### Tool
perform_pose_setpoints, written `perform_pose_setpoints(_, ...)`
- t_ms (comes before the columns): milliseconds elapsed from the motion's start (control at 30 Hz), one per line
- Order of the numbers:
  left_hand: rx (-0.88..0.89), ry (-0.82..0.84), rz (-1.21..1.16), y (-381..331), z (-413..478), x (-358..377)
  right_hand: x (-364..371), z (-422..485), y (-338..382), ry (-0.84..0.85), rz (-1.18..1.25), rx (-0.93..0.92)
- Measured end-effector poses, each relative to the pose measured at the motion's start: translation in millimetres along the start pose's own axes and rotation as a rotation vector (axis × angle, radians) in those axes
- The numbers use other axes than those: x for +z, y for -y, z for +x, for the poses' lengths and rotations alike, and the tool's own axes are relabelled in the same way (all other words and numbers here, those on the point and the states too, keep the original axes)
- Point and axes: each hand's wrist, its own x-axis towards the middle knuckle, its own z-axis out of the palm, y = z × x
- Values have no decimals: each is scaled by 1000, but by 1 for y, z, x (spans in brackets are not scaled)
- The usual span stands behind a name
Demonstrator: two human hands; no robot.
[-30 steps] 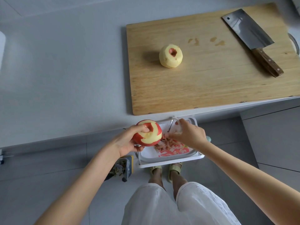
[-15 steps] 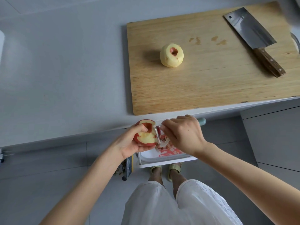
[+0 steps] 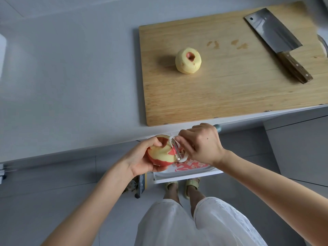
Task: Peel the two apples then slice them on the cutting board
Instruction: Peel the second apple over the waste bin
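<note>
Left hand (image 3: 140, 160) cups half-peeled red apple (image 3: 160, 153) past grey counter's near edge, over white bin (image 3: 186, 175) so peel drops in. Right hand (image 3: 200, 143) fingers curled round white peeler (image 3: 175, 150), blade against apple. Peeled yellow apple (image 3: 188, 60) waits mid wooden cutting board (image 3: 230, 86); steel cleaver (image 3: 276, 43) at far right corner.

We can read no text, label, brand or number. The red print (image 3: 190, 165) inside the white bin (image 3: 186, 178) is partly hidden and too blurred to make out.

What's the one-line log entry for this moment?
stage: peeling | left hand: holds part-peeled apple | right hand: holds peeler against it | cutting board: peeled apple, cleaver lying unused | slicing: not started
</note>
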Motion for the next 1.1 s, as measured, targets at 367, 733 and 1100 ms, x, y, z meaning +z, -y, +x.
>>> perform_pose_setpoints(367,51,344,50,-19,-15,2,25,-28,-25,210,-8,190)
perform_pose_setpoints(733,44,-51,-18,-11,-1,-4,14,-17,-20,1285,859,1156)
perform_pose_setpoints(1100,55,-155,-123,-4,4,1,-1,-6,24,188,121,415)
